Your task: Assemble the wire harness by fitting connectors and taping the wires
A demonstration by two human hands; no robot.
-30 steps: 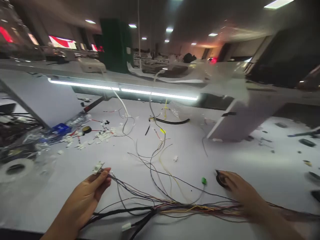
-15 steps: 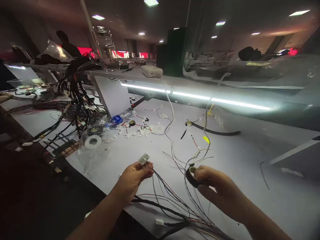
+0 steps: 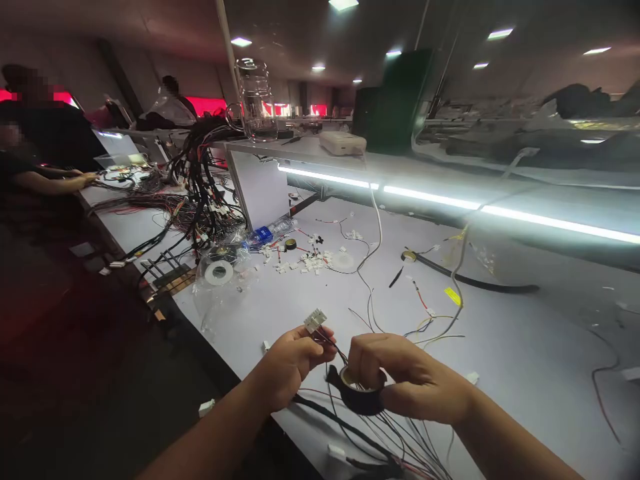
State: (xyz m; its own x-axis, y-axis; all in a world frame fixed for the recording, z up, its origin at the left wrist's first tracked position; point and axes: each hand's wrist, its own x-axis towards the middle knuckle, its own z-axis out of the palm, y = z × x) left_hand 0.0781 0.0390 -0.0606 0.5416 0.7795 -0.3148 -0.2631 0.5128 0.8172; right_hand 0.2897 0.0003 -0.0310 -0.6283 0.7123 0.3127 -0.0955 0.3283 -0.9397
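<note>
My left hand (image 3: 293,363) is closed on a white multi-pin connector (image 3: 315,321), pinched at its wire end near the middle of the table. Thin wires (image 3: 343,357) run from the connector down to the right. Fingers of my right hand (image 3: 405,373) pass through a roll of black tape (image 3: 357,398) and grip it. The tape's free end sticks out beside the wires, close to my left fingers; whether it touches them I cannot tell. Below both hands lies a black-wrapped harness branch (image 3: 340,425) with a white connector (image 3: 337,453) near it.
Loose white connectors (image 3: 310,262) and a blue-labelled plastic bottle (image 3: 263,235) lie at the back left. A bagged tape roll (image 3: 219,273) sits before them. Black sleeving (image 3: 480,281) and a yellow tag (image 3: 453,296) are farther right. Co-workers stand beside a wire pile (image 3: 145,213) at far left.
My right hand has brought the black tape roll leftward, close to the wires by my left hand. The left hand still holds the connector. The camera view has turned left.
</note>
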